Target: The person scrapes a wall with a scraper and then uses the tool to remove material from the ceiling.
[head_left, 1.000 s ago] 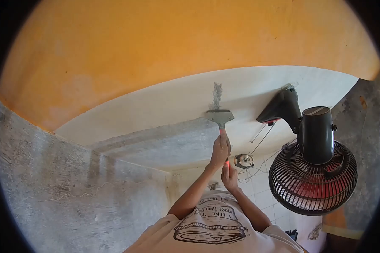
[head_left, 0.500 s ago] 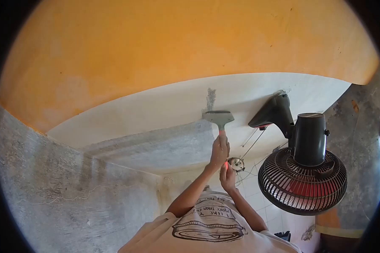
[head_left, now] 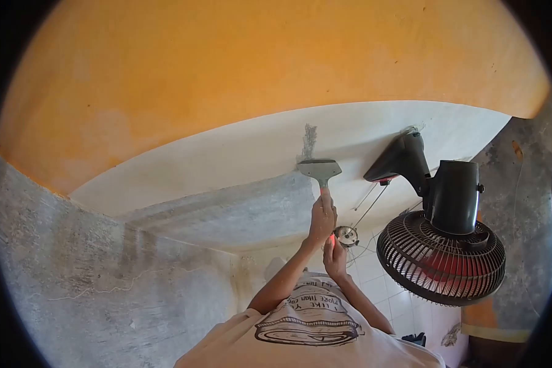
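A wide-bladed wall scraper (head_left: pixel 321 168) with a grey head and a grey-and-red handle has its blade at the white wall band, just below a rough grey scraped streak (head_left: pixel 310 140). My left hand (head_left: pixel 322 219) is wrapped round the handle, close under the head. Lower down, my right hand (head_left: pixel 335 257) closes on the red end of the same handle. Left of the blade lies a large bare grey patch (head_left: pixel 245 211), where the white coat is off.
A black wall fan (head_left: pixel 441 257) with red blades juts out at the right, near the scraper. Behind my right hand is a round metal piece (head_left: pixel 346 236) with loose cords. An orange wall (head_left: pixel 276 61) fills the top, and a rough grey wall (head_left: pixel 98 264) stands at left.
The view has shifted slightly. The scraper and both hands keep nearly the same place against the wall, with the grip unchanged.
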A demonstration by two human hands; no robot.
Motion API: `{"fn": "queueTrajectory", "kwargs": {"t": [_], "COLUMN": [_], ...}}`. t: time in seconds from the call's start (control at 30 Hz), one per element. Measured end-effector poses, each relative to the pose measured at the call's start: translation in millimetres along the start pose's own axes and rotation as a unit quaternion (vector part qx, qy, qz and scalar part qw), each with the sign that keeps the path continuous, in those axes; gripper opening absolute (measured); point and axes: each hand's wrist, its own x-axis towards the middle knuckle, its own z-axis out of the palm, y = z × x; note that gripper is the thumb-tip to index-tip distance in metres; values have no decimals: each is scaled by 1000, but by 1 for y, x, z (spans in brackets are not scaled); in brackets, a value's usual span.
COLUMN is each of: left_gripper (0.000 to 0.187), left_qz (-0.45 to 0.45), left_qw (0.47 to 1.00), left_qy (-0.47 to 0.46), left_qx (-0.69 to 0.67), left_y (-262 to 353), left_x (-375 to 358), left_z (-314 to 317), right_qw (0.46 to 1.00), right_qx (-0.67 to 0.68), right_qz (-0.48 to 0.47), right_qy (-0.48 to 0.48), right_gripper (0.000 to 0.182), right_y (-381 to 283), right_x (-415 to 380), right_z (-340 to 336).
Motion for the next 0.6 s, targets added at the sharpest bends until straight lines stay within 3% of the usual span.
{"fn": "queueTrajectory", "kwargs": {"t": [0.23,0.37,0.6], "left_gripper": [54,53,54], "left_qz": [53,79,15], "left_qw": [998,995,999], "left_qy": [-9,8,-29], "left_qx": [41,54,3], "left_y": [50,13,67], "left_x": [3,5,-8], "left_z": [17,9,21], "right_qw": [1000,1000,1000], "right_qx": [-13,-7,0], "right_qz": [-27,-18,-13], "right_qy": [3,3,11], "right_gripper": [45,43,42], "right_y": [-29,-19,-50], "right_x": [18,2,12], "right_z": [-5,-3,-12]}}
